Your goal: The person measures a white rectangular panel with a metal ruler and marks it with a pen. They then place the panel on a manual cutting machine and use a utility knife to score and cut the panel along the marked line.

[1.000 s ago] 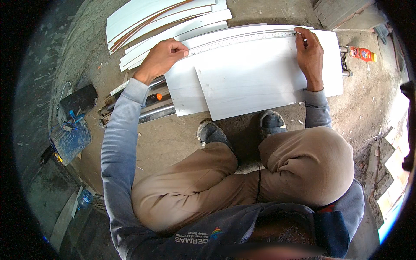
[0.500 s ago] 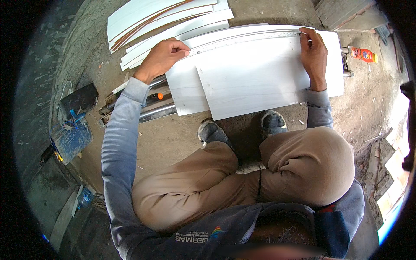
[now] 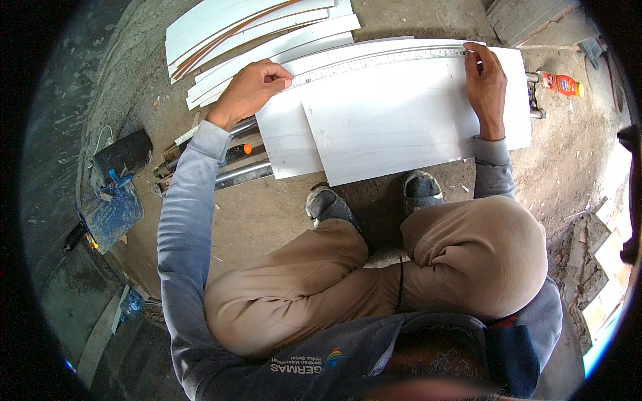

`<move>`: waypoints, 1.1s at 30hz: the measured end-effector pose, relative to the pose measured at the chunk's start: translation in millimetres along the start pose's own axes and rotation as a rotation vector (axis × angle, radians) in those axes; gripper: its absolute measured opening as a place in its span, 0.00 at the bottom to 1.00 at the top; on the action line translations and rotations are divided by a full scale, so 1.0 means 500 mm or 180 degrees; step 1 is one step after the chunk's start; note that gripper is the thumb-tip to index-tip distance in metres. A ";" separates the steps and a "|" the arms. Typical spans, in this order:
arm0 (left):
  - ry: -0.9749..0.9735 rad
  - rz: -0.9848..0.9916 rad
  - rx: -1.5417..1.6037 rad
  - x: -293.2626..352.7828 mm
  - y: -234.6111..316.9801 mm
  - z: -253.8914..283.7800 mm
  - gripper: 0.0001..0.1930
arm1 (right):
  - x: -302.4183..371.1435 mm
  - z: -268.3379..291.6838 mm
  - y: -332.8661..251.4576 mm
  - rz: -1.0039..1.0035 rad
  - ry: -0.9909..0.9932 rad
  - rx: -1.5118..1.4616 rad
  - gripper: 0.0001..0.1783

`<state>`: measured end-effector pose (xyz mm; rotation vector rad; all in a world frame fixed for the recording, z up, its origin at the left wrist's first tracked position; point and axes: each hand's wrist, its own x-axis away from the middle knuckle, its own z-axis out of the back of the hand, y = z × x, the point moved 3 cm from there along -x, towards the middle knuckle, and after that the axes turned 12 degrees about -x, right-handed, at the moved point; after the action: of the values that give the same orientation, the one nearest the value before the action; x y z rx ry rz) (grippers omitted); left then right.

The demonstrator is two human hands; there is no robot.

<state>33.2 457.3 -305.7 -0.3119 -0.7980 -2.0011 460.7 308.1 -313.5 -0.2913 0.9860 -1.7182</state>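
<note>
A white measuring strip (image 3: 378, 65) lay crosswise near the far edge of the stacked white panels (image 3: 394, 123), its printed marks too small to read. The left hand (image 3: 249, 92) was at the strip's left end, by the panels' far left corner, thumb and forefinger pressed together on it in a pinch. The right hand (image 3: 487, 83) was at the other end, short of the far right corner, its forefinger and thumb curled at the tip of the strip; whether they pinched it I could not tell. The upper panel left a band of the lower one showing along its left edge. Metal bars (image 3: 244, 176) stuck out from under the panels' left edge, and a black handle with an orange end (image 3: 239, 152) lay between them. Off the right edge, a red bottle with a yellow cap (image 3: 560, 84) lay on the floor (image 3: 267, 214). Beyond the left hand lay long white boards (image 3: 267, 53), with thin brown strips (image 3: 224, 39) across the farther ones.
</note>
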 end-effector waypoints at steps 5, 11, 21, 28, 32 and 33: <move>0.0040 0.0013 0.0003 0.001 0.002 -0.001 0.13 | 0.001 -0.001 0.003 0.0055 -0.0015 -0.0002 0.10; 0.0028 -0.0024 0.0026 0.002 0.005 0.003 0.14 | -0.003 0.004 0.006 -0.0021 0.0009 0.0034 0.11; 0.0055 0.0014 -0.0014 0.004 0.009 0.005 0.14 | -0.010 0.015 0.015 -0.0102 0.0072 0.0118 0.11; 0.0015 0.0048 -0.0012 0.001 0.003 0.001 0.13 | -0.019 0.025 0.025 -0.0136 0.0149 0.0194 0.11; 0.0044 0.0047 0.0063 -0.002 -0.002 -0.003 0.14 | -0.020 0.028 0.028 -0.0165 0.0125 0.0184 0.11; 0.0069 0.0021 0.0067 -0.002 -0.003 -0.003 0.14 | -0.020 0.028 0.029 -0.0171 0.0115 0.0207 0.12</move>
<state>32.6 457.6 -307.9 -0.2798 -0.8028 -1.9856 482.9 309.4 -312.6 -0.2472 0.9538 -1.8063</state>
